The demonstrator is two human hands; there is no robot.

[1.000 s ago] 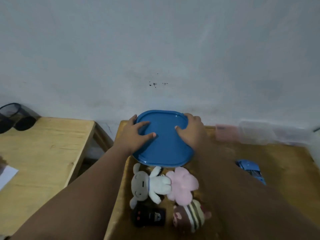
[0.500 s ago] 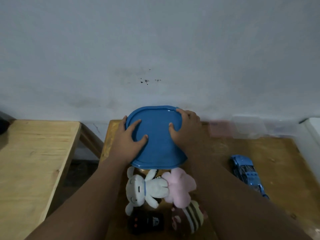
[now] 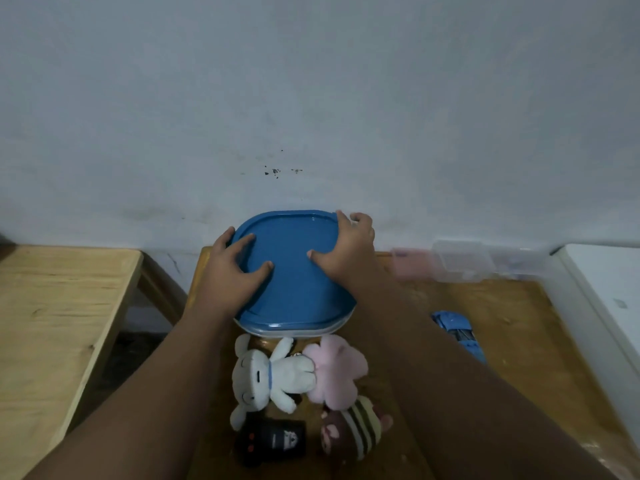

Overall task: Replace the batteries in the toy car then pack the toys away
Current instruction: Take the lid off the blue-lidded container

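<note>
A blue lid (image 3: 294,271) sits on a clear container whose rim (image 3: 294,330) shows at its near edge, at the back of the wooden table (image 3: 519,341). My left hand (image 3: 232,271) holds the lid's left edge, thumb and forefinger on top. My right hand (image 3: 346,251) grips the far right corner with its fingers curled over the edge and its thumb on top. The blue toy car (image 3: 457,336) lies to the right, partly behind my right forearm. In front of the container lie a white bunny plush (image 3: 266,372), a pink plush (image 3: 334,372), a brown striped plush (image 3: 356,434) and a black remote control (image 3: 273,441).
Clear plastic boxes (image 3: 460,261) stand against the wall at the back right. A white surface (image 3: 609,289) borders the table on the right. A second wooden table (image 3: 52,323) stands to the left across a dark gap (image 3: 138,341).
My right hand has slid up to the lid's far right corner. My left hand stays on the left edge. The container's clear rim now shows under the lid.
</note>
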